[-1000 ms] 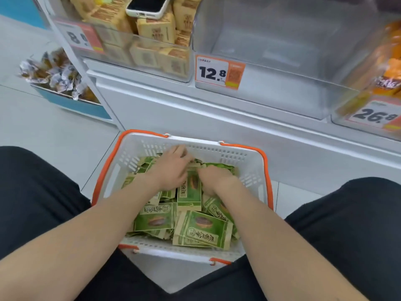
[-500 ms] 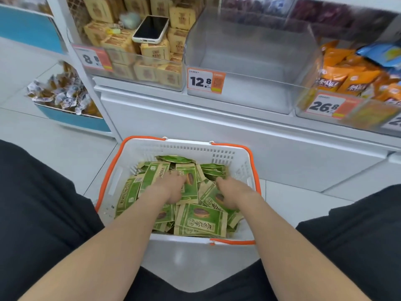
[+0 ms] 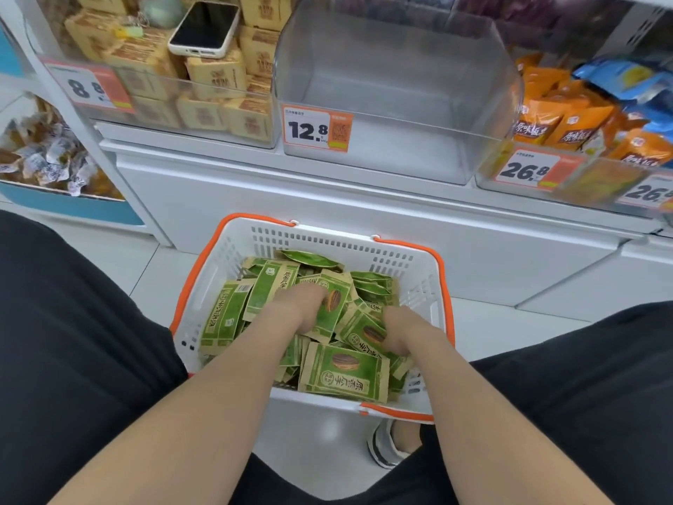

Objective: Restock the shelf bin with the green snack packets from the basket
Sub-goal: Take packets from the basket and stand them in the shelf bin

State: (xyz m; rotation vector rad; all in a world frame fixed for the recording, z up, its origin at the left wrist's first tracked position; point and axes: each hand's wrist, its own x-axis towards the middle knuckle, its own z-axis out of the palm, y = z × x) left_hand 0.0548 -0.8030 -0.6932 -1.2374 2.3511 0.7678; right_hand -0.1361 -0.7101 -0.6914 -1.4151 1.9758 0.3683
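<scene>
Left hand (image 3: 298,310) and right hand (image 3: 400,331) sit among green packets (image 3: 342,375) in 1 basket (image 3: 329,238); fingers buried, grip unclear.

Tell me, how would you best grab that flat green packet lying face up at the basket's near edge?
Probably pinch its left short edge, coming from above-left. The packet lies flat on top of the heap, face up, and that edge juts over lower packets; the right hand crowds its other end.

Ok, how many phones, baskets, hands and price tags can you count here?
Phone: 1
Basket: 1
Hands: 2, the left hand and the right hand
Price tags: 4, one cut off at the picture's edge
Total: 8
</scene>
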